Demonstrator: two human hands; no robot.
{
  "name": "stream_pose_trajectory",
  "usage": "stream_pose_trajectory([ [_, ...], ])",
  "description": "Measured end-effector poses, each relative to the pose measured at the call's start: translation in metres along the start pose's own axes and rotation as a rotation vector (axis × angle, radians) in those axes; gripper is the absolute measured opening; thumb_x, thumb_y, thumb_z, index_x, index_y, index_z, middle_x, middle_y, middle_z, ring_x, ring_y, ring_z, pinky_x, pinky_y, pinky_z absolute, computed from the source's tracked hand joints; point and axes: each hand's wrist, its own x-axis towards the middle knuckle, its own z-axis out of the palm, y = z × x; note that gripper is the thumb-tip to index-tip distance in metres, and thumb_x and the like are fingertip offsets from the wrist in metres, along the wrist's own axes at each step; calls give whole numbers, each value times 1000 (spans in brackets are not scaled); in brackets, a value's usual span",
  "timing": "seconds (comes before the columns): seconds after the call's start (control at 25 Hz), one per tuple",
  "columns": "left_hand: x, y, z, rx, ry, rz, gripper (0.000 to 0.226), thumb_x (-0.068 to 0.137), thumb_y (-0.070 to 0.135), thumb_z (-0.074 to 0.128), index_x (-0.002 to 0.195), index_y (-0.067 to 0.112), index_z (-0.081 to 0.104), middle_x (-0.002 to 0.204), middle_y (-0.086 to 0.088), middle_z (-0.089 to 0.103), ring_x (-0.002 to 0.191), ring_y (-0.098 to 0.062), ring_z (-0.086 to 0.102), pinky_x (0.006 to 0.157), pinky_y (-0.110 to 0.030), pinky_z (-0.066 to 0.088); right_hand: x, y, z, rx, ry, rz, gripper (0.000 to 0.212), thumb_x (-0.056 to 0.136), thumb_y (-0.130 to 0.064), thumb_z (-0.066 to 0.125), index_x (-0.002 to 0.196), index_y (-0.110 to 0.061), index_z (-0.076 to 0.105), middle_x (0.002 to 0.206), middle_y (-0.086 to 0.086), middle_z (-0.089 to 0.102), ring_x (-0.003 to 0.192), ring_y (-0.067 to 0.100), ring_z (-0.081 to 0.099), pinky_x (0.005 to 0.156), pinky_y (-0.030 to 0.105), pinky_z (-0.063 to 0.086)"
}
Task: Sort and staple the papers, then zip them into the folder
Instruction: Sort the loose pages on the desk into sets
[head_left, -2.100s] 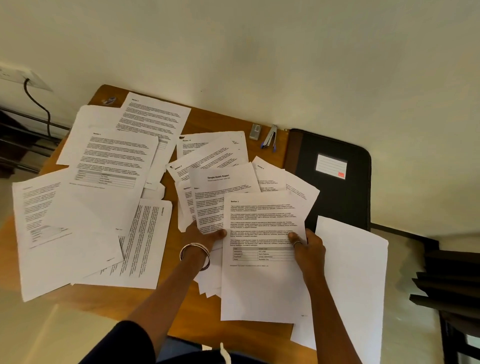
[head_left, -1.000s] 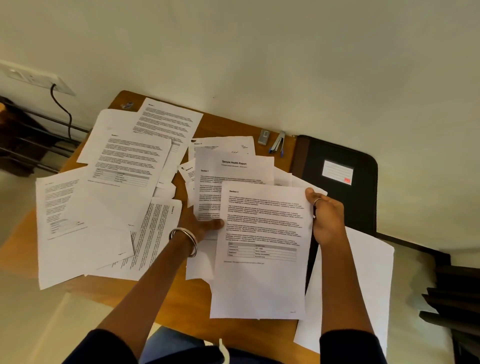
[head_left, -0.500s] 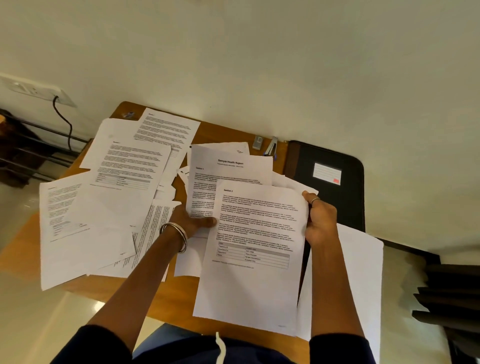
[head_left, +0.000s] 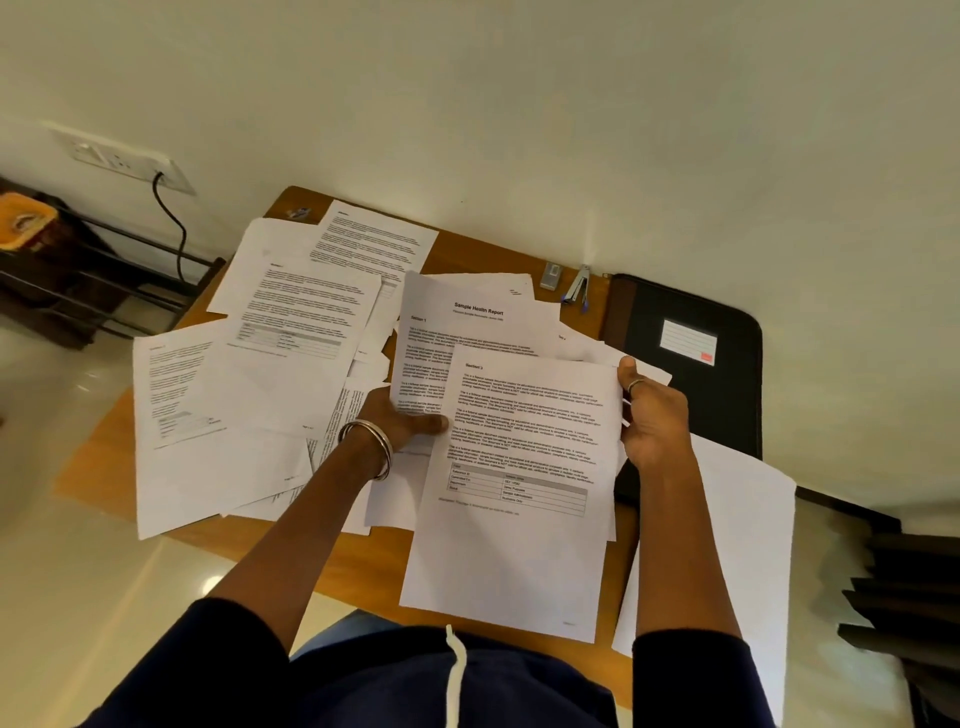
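Printed sheets lie scattered over a small wooden table (head_left: 244, 540). My right hand (head_left: 652, 415) grips the right edge of a sheet headed "Section 3" (head_left: 519, 545), lifted above the table. My left hand (head_left: 402, 421) holds the "Sample Health Report" page (head_left: 467, 332) from its lower left, thumb lying on top at the Section 3 sheet's left edge. A black zip folder (head_left: 727, 395) with a white label lies shut at the table's right end. A small stapler (head_left: 579, 288) and a grey staple box (head_left: 550, 275) sit at the back edge by the wall.
More printed pages (head_left: 291, 338) overlap across the table's left half and hang over its front-left edge. A blank white sheet (head_left: 737, 545) overhangs the front right corner. A wall socket with a black cable (head_left: 171, 228) and a dark rack (head_left: 78, 280) stand at the left.
My right hand slid from the bottom of the Section 3 sheet up to its upper right edge and lifted it. My left hand drew the health report page out from the pile.
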Motion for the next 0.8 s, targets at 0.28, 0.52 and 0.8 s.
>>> stream_pose_trajectory([
  [0.28,6,-2,-14,-16,2,-10,47,68,16,81,107,14,56,102,-2,62,89,-23,59,73,-32,51,-11,-1,12,107,-45,79,23,88,-33,64,104,-17,59,94,3,71,79,22,69,58,38,56],
  [0.52,16,-5,-27,-43,-36,-44,54,64,17,84,112,12,58,107,-5,65,94,-28,62,83,-43,54,-16,1,23,47,38,77,41,86,-38,65,119,-17,54,109,4,66,87,24,65,82,43,55],
  [0.8,30,3,-48,-120,-57,-29,53,64,17,83,112,12,60,104,-3,66,94,-26,62,76,-35,55,-34,13,34,-41,-68,53,37,87,-52,58,113,-26,55,102,-2,68,92,25,66,77,45,54],
])
